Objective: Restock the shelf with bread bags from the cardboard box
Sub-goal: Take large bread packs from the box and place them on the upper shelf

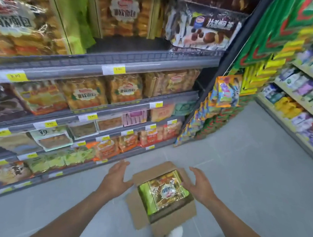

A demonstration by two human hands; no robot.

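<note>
While one bread bag (164, 193) shows in one cardboard box (138, 212), left hand (115, 179) and right hand (200, 186) flank it, fingers spread, empty.

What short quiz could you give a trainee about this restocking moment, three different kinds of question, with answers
1. True or false: the cardboard box stands on a trolley.
2. The bread bag in the box has edges coloured: A red, B green, C blue.
3. Fill in: the left hand and right hand hold ____.
Key: 1 false, it is on the floor; 2 B; 3 nothing, both are open.
</note>
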